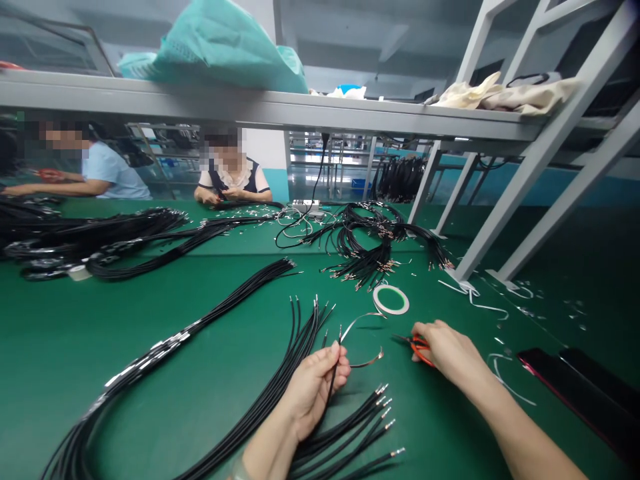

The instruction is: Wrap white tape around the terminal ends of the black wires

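Observation:
My left hand [316, 381] pinches a thin black cable [331, 392] close to its bare metal end, which points up. From near these fingers a narrow copper-coloured strip [367, 363] sticks out to the right. A pale tape strip [356, 323] runs from the hand's area to a white tape roll [379, 302] on the table. In my right hand [447, 348] are small scissors [423, 351] with orange handles, blades pointing left; whether the blades are parted is unclear. Loose black cables [267, 400] lie beside and under my left hand, several metal tips [387, 403] facing right.
A long cable bundle [220, 309] curves across the green table [190, 393]. More cables [365, 243] and a dark heap [95, 230] lie farther back. Grey shelf legs [500, 220] stand right, near dark flat objects [575, 387]. Two people sit opposite.

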Motion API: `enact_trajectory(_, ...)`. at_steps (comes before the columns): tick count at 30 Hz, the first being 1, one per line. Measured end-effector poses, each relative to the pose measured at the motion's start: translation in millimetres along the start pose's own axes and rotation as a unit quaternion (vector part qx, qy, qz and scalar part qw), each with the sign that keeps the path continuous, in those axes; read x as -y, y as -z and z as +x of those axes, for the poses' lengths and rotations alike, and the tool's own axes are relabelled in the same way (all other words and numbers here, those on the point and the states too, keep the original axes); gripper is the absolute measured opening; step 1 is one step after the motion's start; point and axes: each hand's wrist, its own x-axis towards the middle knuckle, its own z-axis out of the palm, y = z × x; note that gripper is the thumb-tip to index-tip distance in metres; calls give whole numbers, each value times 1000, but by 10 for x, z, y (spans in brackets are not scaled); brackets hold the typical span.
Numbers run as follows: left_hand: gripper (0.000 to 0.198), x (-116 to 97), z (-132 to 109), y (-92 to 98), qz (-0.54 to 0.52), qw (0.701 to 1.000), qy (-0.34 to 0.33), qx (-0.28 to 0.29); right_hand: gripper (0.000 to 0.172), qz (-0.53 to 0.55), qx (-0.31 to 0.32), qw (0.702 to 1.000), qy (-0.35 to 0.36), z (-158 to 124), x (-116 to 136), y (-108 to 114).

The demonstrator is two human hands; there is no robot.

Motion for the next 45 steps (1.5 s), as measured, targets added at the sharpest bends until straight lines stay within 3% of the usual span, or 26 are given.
enact_trajectory(5,13,-7,5,14,-4,1000,-1,-2,24,41,49,997,-35,133,-111,-18)
enact_trajectory(7,14,-5,9,19,-6,1000,-4,-2,22,73,70,994,-33,154,-104,17)
enact_trajectory(10,14,-4,13,21,-10,1000,-14,-4,9,127,85,988,0,102,116,109)
enact_trajectory(12,12,-3,16,21,-13,1000,-26,-7,12,197,119,972,35,29,408,116)
enact_trajectory(14,12,-2,18,21,-12,999,-38,-9,21,455,209,866,16,-44,746,33)
enact_trajectory(15,11,-2,19,20,-11,999,-44,-9,26,550,206,809,-13,-73,903,-39)
enact_trajectory(18,12,2,17,12,-2,999,-53,-6,25,724,68,679,-102,-103,1199,-282)
enact_trajectory(20,14,13,12,1,30,997,-66,-5,25,746,7,654,-126,-74,1210,-390)
enact_trajectory(24,28,92,-15,-20,207,968,-143,-13,23,747,-126,635,-148,65,935,-386)
enact_trajectory(27,32,204,-54,-21,363,907,-213,-33,25,738,-210,624,-146,148,726,-300)
enact_trajectory(30,25,306,-95,-20,485,834,-260,-43,27,727,-240,628,-139,162,655,-259)
enact_trajectory(33,18,338,-107,-21,546,791,-273,-39,29,703,-234,659,-129,135,689,-283)
enact_trajectory(38,14,291,-74,-18,598,778,-190,30,29,660,-169,726,-93,89,798,-391)
enact_trajectory(45,11,277,-193,-87,671,718,-178,49,29,660,-96,742,-75,63,892,-535)
